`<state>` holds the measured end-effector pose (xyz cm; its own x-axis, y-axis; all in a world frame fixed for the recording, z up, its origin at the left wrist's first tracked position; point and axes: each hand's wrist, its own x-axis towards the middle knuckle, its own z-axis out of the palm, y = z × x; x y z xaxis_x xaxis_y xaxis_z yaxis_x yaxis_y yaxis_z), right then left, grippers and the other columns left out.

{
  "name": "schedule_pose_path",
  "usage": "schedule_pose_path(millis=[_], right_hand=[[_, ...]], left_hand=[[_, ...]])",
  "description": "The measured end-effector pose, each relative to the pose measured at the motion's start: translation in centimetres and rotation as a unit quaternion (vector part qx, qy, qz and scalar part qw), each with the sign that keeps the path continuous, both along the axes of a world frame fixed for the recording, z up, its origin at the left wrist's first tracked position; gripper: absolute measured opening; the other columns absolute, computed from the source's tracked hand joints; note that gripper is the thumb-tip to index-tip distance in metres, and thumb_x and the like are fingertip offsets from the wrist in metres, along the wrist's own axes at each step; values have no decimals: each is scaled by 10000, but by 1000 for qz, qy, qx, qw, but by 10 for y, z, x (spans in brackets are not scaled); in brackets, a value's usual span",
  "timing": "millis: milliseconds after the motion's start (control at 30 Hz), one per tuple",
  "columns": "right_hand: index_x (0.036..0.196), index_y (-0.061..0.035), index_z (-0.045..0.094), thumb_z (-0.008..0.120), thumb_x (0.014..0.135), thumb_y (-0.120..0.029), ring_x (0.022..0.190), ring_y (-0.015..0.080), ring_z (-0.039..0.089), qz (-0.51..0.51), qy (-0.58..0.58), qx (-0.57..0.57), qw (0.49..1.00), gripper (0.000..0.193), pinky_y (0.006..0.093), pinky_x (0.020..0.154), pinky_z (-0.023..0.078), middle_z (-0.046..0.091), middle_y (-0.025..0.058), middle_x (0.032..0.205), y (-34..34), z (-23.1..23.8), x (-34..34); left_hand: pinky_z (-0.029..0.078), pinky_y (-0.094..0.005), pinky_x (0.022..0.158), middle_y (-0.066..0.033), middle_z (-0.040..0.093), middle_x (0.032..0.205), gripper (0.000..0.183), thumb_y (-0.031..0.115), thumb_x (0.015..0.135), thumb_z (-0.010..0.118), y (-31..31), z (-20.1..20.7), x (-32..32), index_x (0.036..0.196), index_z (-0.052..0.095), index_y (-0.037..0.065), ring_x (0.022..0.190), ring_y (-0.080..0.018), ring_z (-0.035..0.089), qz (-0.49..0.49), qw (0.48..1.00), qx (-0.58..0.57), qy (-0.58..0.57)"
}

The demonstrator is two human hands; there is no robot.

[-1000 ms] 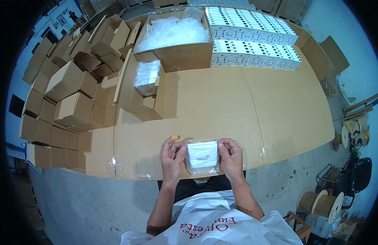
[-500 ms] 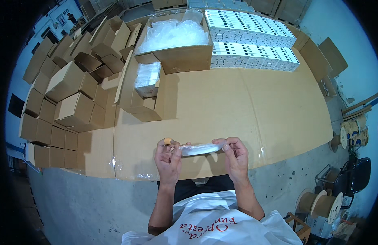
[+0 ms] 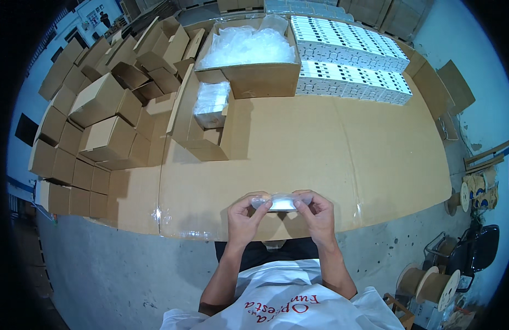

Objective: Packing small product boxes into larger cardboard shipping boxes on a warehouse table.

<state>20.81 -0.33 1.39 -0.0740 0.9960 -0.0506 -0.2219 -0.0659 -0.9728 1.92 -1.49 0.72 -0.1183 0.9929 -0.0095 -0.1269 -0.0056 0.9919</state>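
Between my two hands is a small white item wrapped in a clear plastic bag (image 3: pixel 282 204), held over the near edge of the cardboard-covered table. My left hand (image 3: pixel 245 218) pinches its left end, thumb on the near side. At the other end, my right hand (image 3: pixel 319 216) grips the plastic in the same way. The far fingers are partly hidden behind the bag. Farther off and to the left stands an open carton (image 3: pixel 213 152) with several clear-wrapped white packs (image 3: pixel 211 104) inside.
A large carton (image 3: pixel 265 82) heaped with clear plastic bags (image 3: pixel 249 47) stands at the back. Right of it are rows of white boxes with dark squares (image 3: pixel 348 55). Brown cartons (image 3: pixel 108 140) are piled on the left. Cable spools (image 3: pixel 430 283) and a black chair (image 3: pixel 480 245) stand at right.
My hands have come closer together, the left one moving right. The wrapped item, earlier stretched out and tilted, now shows a flat white face between my thumbs. The view has shifted slightly.
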Motion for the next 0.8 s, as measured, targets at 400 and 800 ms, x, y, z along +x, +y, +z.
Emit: schedule_pose_path(millis=[400, 800], right_hand=[[1050, -13, 661, 687, 921, 13, 820, 84, 579, -104, 0, 38, 994, 135, 231, 734, 477, 640, 32, 893, 3, -1, -13], [1007, -17, 725, 749, 795, 23, 867, 232, 676, 93, -247, 260, 929, 217, 326, 759, 551, 690, 118, 977, 25, 12, 24]], left_hand=[[419, -239, 605, -40, 625, 775, 185, 105, 969, 675, 7, 3, -7, 922, 752, -56, 691, -70, 525, 54, 991, -26, 121], [483, -229, 606, -56, 646, 826, 227, 129, 991, 652, 11, 7, -15, 923, 733, -71, 711, -79, 584, -6, 993, -115, -6]])
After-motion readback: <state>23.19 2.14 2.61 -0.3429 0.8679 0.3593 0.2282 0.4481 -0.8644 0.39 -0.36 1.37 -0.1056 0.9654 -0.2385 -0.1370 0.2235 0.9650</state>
